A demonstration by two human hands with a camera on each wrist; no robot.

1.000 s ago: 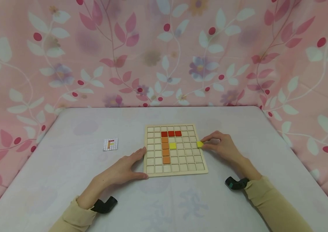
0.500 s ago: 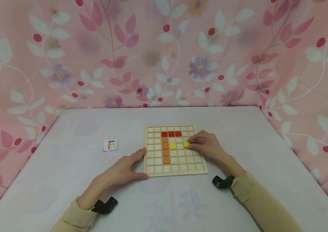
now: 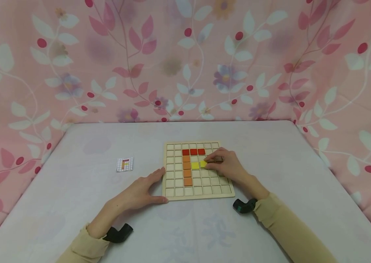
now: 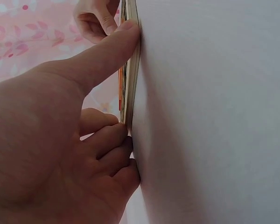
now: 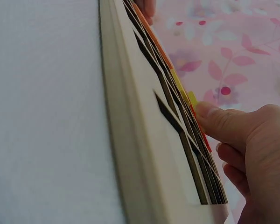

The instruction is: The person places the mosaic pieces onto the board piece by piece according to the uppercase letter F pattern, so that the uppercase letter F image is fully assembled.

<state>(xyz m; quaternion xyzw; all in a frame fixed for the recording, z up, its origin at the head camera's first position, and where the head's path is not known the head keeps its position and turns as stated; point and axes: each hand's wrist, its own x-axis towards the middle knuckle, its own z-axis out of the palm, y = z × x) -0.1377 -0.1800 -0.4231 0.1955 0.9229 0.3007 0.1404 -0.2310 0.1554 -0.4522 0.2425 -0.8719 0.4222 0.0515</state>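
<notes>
A wooden grid board point(image 3: 201, 198) lies flat on the table. Three red tiles point(image 3: 193, 151) sit in a row near its far side, and a column of orange tiles point(image 3: 188, 172) runs down from the leftmost one. One yellow tile point(image 3: 195, 166) fills a cell just right of the orange column. My right hand point(image 3: 229, 166) pinches a second yellow tile point(image 3: 203, 164) between thumb and fingertips, right beside the first one; whether it is seated in its cell I cannot tell. Along the board's left edge rests my left hand point(image 3: 139, 191), its thumb touching the near corner.
Left of the board lies a small printed card point(image 3: 124, 164) with a coloured grid pattern. A pale cloth covers the table point(image 3: 90, 146). A pink floral curtain point(image 3: 159, 65) rises behind its far edge and at both sides. Each wrist wears a black device point(image 3: 119, 233).
My right hand has carried the yellow tile leftward from the board's right edge to the cell beside the other yellow tile. The left hand and the board have stayed in place.
</notes>
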